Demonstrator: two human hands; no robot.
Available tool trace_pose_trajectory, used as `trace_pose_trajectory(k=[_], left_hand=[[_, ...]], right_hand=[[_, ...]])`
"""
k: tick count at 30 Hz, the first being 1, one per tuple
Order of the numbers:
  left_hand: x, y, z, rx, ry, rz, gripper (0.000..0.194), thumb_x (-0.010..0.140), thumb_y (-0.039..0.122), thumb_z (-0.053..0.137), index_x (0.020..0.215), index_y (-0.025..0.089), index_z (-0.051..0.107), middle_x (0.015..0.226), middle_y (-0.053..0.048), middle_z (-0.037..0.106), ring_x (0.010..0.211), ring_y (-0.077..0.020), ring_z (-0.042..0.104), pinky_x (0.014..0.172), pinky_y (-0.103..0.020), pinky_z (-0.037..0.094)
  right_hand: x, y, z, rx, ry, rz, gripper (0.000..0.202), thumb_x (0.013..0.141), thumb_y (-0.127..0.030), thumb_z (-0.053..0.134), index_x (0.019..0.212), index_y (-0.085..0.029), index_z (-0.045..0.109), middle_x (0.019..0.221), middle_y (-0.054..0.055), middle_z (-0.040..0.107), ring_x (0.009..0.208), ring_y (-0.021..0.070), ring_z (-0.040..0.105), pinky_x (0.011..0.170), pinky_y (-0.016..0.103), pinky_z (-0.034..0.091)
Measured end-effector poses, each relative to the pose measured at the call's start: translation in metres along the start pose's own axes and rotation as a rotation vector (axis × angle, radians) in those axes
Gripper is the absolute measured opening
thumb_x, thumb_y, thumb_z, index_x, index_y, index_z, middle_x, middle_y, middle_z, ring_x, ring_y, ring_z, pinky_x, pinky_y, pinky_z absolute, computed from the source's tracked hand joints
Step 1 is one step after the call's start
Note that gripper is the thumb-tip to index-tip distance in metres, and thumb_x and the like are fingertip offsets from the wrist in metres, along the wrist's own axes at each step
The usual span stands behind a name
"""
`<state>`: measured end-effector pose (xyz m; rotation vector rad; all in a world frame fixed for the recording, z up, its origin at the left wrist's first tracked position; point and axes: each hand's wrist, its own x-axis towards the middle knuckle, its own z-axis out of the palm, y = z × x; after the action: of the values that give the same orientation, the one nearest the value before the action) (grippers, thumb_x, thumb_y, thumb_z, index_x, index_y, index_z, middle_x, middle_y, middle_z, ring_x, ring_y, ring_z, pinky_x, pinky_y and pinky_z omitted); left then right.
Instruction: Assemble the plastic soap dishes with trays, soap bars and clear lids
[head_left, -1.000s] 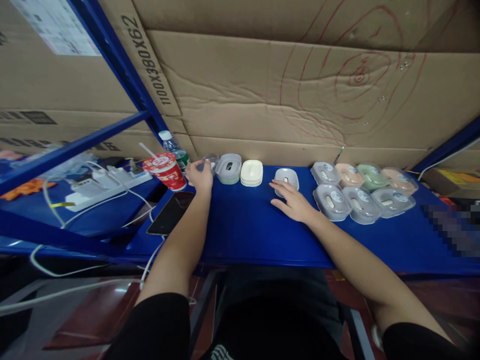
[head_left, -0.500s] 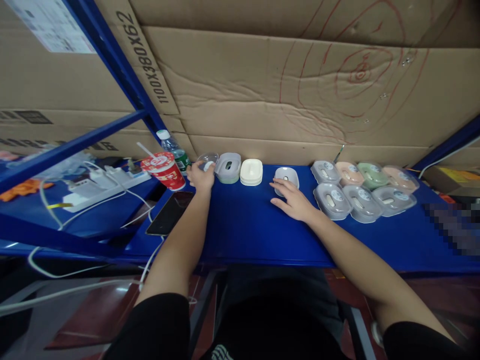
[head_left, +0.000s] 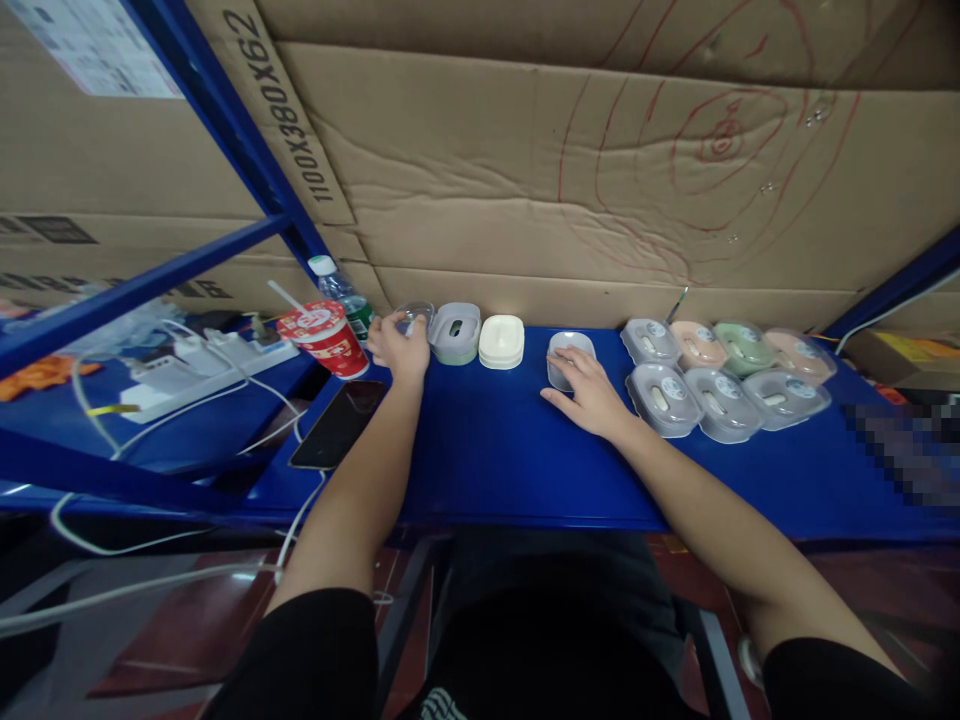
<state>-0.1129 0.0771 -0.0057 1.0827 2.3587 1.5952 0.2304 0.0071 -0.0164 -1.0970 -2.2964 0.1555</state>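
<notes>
- Curls the fingers of the left hand (head_left: 403, 348) about half closed, left of centre in the frame, at the near side of the clear plastic cover (head_left: 418, 311); can't tell if really gripping it or just touching.
- Spreads the right hand (head_left: 592, 392) a little right of centre, thumb apart from fingers, fingertips over the gray container (head_left: 571, 341); can't tell of anything small under the tips.
- Probably best to pinch the cover lightly by its rim, judging by the thin plastic; squeeze less, so as not to dent it.
- Better to steady the container with flat, light fingers near the rim, without tipping or sliding it.
- Probably worth raising the cover straight up, so as not to knock the neighbour.
- For the cover: just beyond the left fingertips, partly hidden by them, toward the cardboard (head_left: 450, 230).
- For the container: under and just beyond the right fingertips, far part of the rim showing.
- Just right of the cover: gray-and-green container (head_left: 455, 335), then cream container (head_left: 501, 342), both untouched.
- Right of frame centre, past the right hand: clear-covered boxes (head_left: 726, 405) in two rows, gray, peach and green.
- Left of the left hand: red cup (head_left: 330, 345) with straw, bottle (head_left: 341, 295) just behind; phone (head_left: 339, 425) nearer, lower left on the blue table (head_left: 510, 450).
</notes>
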Motion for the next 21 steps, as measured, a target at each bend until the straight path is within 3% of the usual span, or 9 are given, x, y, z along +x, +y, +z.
trace_pose_trajectory(k=[4, 9, 13, 16, 21], left_hand=[[-0.016, 0.009, -0.002, 0.003, -0.012, 0.267, 0.033, 0.091, 0.033, 0.077, 0.122, 0.023, 0.068, 0.161, -0.016, 0.047, 0.157, -0.0384, 0.033, 0.130, -0.059, 0.023], [-0.047, 0.023, -0.003, 0.013, -0.145, 0.624, 0.027, 0.090, 0.033, 0.076, 0.115, 0.023, 0.070, 0.152, -0.013, 0.057, 0.148, -0.0367, 0.044, 0.126, -0.057, 0.029], [-0.068, 0.031, -0.001, -0.003, -0.286, 0.808, 0.020, 0.091, 0.036, 0.075, 0.108, 0.026, 0.073, 0.145, -0.011, 0.063, 0.141, -0.0363, 0.051, 0.122, -0.058, 0.034], [-0.076, 0.032, 0.000, 0.006, -0.393, 0.887, 0.021, 0.090, 0.039, 0.076, 0.108, 0.027, 0.075, 0.142, -0.011, 0.066, 0.138, -0.0368, 0.055, 0.119, -0.058, 0.037], [-0.078, 0.031, 0.002, 0.014, -0.489, 0.942, 0.028, 0.091, 0.041, 0.077, 0.115, 0.026, 0.076, 0.142, -0.012, 0.066, 0.136, -0.0365, 0.057, 0.119, -0.057, 0.039]], right_hand=[[0.000, 0.013, 0.006, -0.094, 0.036, 0.100, 0.072, 0.100, -0.066, 0.060, 0.156, -0.020, 0.057, 0.165, 0.020, 0.053, 0.159, 0.0490, 0.036, 0.128, 0.075, 0.029], [0.000, 0.025, 0.010, -0.152, -0.031, 0.257, 0.066, 0.095, -0.054, 0.072, 0.152, -0.020, 0.062, 0.168, 0.021, 0.049, 0.160, 0.0547, 0.032, 0.123, 0.083, 0.028], [0.001, 0.032, 0.011, -0.114, -0.074, 0.210, 0.042, 0.099, -0.042, 0.069, 0.135, -0.020, 0.075, 0.161, 0.019, 0.057, 0.155, 0.0433, 0.047, 0.129, 0.075, 0.027], [0.002, 0.033, 0.012, -0.048, 0.025, 0.141, 0.034, 0.101, -0.040, 0.066, 0.128, -0.022, 0.079, 0.151, 0.016, 0.067, 0.147, 0.0354, 0.058, 0.133, 0.068, 0.026], [0.004, 0.025, 0.009, 0.068, 0.261, 0.128, 0.034, 0.101, -0.046, 0.066, 0.123, -0.024, 0.081, 0.144, 0.014, 0.071, 0.141, 0.0340, 0.063, 0.133, 0.068, 0.028]])
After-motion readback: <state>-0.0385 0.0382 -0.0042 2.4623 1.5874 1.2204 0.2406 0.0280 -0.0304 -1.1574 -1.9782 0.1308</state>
